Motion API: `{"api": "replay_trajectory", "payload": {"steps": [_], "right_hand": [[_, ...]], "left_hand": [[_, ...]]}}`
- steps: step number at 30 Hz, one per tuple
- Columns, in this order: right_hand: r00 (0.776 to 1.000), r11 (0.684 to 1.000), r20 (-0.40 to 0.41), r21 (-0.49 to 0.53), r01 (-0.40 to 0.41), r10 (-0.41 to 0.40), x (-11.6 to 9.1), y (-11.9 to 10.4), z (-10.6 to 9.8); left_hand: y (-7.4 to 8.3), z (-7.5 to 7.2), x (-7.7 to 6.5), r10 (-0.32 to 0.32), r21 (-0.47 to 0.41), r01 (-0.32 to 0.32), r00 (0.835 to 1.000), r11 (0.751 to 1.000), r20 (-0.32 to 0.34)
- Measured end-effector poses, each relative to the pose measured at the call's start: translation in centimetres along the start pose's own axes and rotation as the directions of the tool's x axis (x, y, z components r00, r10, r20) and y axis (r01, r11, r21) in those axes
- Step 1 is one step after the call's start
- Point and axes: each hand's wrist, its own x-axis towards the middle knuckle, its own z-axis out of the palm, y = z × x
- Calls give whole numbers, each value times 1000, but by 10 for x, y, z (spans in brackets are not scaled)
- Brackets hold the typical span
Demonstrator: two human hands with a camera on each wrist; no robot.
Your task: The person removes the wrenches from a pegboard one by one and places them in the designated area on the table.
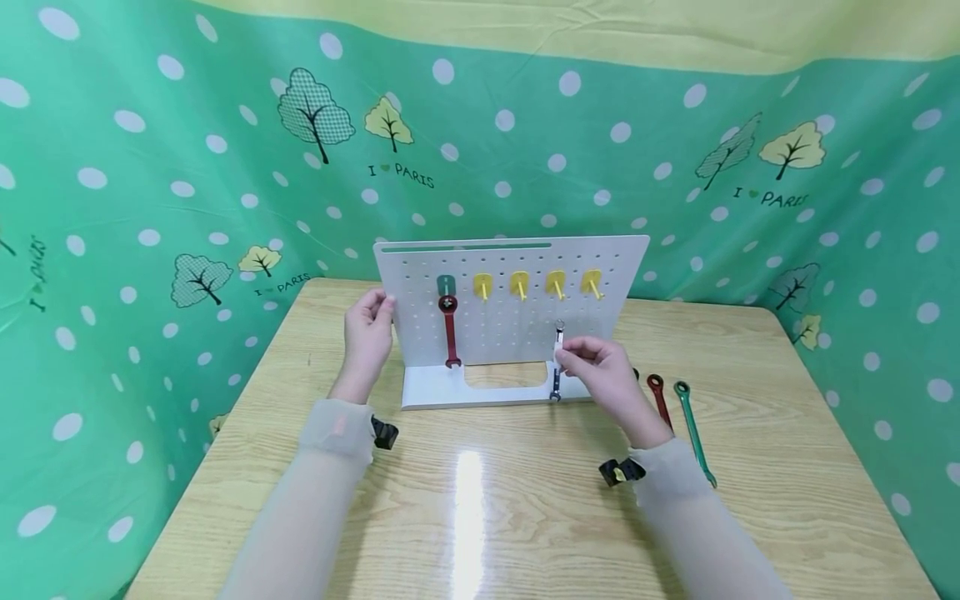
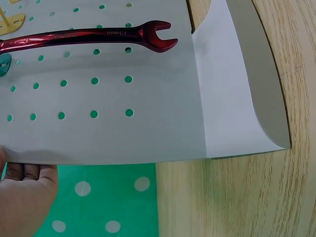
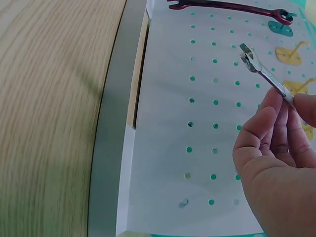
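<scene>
See silver wrench (image 3: 269,77) just in front of board (image 1: 502,332), right of its centre, below the yellow hooks (image 1: 519,283). Held roughly upright, w/ ring end up & open end down. Pinched mid-shank by R hand (image 1: 603,368), w/ thumb & fingertips closed to the shank's thickness.

Prob. steel: judge as stiff, fairly light, hard to break. Looks polished, so maybe slippery, esp. w/ damp fingers. Could pivot in such a narrow pinch, being bulkier at both ends than along the shank. Best taken by flat of shank, approx. midway or a bit twd ring end, w/ fingers clear of ring's hole. Avoid knocking board w/ open end: might scratch.

Note L hand (image 1: 369,327) at board's left edge, gripping w/ fingers curled & thumb at the edge. Prob. handy for bracing, given board's thin look.

Find hung red wrench (image 1: 451,335) at board's left, ring end on green hook (image 1: 446,282). On worktop (image 1: 540,500), right of board, see loose red wrench (image 1: 662,403) & green wrench (image 1: 696,435), plus dark end (image 1: 636,374) mostly behind R hand; can't tell of what. Behind board, note dotted green cloth (image 1: 495,108).
</scene>
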Motion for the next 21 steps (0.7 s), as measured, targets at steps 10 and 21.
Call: {"api": "replay_trajectory", "payload": {"steps": [10, 21], "right_hand": [[1000, 1000, -7, 7, -12, 12, -3, 3, -7], [1000, 1000, -7, -5, -20, 19, -3, 6, -9]], "left_hand": [[0, 2, 0, 11, -7, -11, 1000, 1000, 4], [-1, 0, -1, 41, 9, -41, 999, 999, -1]]}}
